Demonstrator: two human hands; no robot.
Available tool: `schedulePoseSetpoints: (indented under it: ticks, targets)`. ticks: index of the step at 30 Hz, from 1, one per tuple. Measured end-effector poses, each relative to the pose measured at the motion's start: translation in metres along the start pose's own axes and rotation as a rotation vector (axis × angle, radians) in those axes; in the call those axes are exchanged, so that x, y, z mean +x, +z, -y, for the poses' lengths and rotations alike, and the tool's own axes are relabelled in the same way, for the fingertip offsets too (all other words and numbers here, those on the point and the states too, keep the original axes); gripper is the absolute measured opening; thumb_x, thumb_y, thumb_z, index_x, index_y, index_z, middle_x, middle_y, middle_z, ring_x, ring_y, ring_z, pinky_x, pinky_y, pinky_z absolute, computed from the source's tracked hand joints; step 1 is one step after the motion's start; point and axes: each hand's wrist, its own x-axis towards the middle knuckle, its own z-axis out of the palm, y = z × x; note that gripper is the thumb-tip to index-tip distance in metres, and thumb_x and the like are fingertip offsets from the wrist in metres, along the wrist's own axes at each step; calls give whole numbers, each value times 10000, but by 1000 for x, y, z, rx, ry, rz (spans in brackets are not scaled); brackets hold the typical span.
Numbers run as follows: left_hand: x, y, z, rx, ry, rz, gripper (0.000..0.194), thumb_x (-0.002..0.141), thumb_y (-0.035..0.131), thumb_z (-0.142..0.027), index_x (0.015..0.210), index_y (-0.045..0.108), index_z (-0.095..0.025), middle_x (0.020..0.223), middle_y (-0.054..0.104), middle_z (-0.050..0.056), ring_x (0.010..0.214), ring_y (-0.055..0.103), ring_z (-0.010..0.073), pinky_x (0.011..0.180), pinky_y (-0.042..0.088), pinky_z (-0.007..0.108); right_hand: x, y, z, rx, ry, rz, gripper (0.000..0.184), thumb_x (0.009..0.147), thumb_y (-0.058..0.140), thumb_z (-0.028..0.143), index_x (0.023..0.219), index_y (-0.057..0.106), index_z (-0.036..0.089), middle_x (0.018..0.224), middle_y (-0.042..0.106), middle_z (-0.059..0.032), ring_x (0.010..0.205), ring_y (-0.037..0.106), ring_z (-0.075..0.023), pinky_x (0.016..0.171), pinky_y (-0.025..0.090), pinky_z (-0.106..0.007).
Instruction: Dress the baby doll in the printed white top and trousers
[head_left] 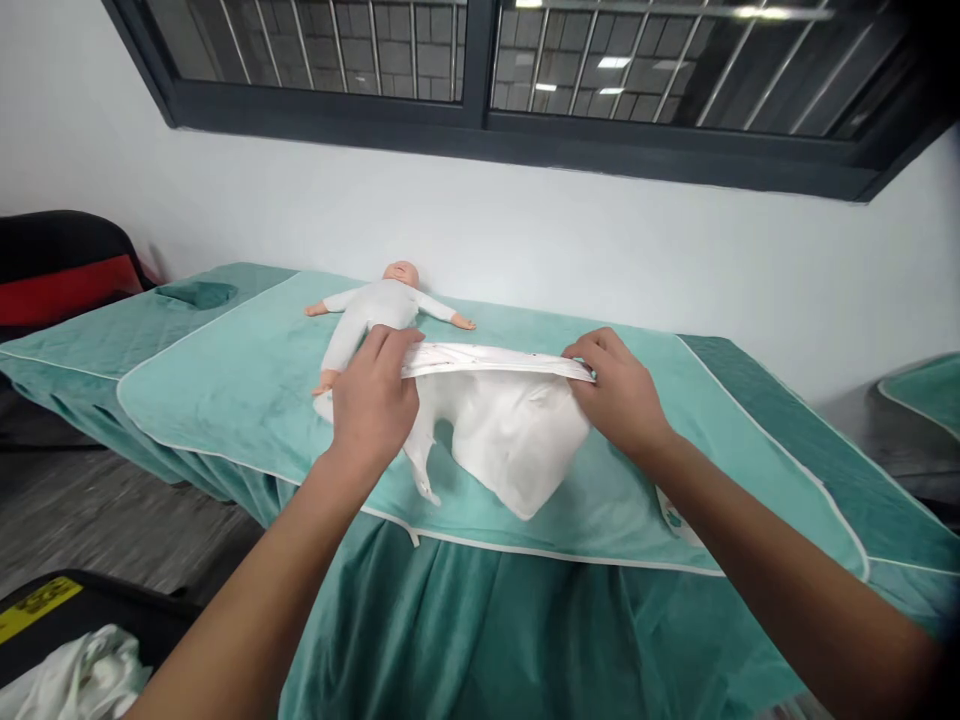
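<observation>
Both hands pinch a white cloth garment (517, 435) by its folded upper edge, stretched taut between them above the bed. The rest of it hangs down loosely, with a narrow tapering part on the left; its exact kind does not show. My left hand (375, 395) closes on the left end of the edge. At the right end, my right hand (619, 390) closes on the same edge. Beyond my left hand, a baby doll (382, 305) with a white body lies on its back, arms spread, its lower part partly hidden by my hand and the cloth.
A light green sheet (247, 370) with white piping covers the bed against the wall. Left stand a black and red chair (67, 275) and, nearer, a dark seat (112, 600) with crumpled cloth (82, 675). A white patterned item (675, 518) lies partly under my right forearm.
</observation>
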Motion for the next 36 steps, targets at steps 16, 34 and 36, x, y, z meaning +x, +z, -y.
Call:
schedulePoseSetpoints:
  ticks: [16,34,36]
  targets:
    - [2,-6,17,-205,-210,20,307,809,478,-130,1044,640,-241,999,716,-2,933,655,190,808,472,287,-16,-8,-39,177,178,-95,352,695,444,80,916,671,234,944,705,-21,889,624,-208,796,445,-316]
    - [-12,-6,16,234,-174,64,204,849,548,-198,1040,605,-244,1092,663,39,920,624,219,611,345,280,-24,-9,-48,-272,215,-58,262,722,475,91,919,571,235,978,590,-34,729,525,-176,596,306,-277]
    - [-15,-3,17,296,-174,47,213,863,533,-195,1058,605,-242,1087,653,49,901,618,219,575,302,289,-26,-10,-48,-312,227,-26,276,711,471,78,914,572,237,958,575,-28,683,500,-163,576,280,-274]
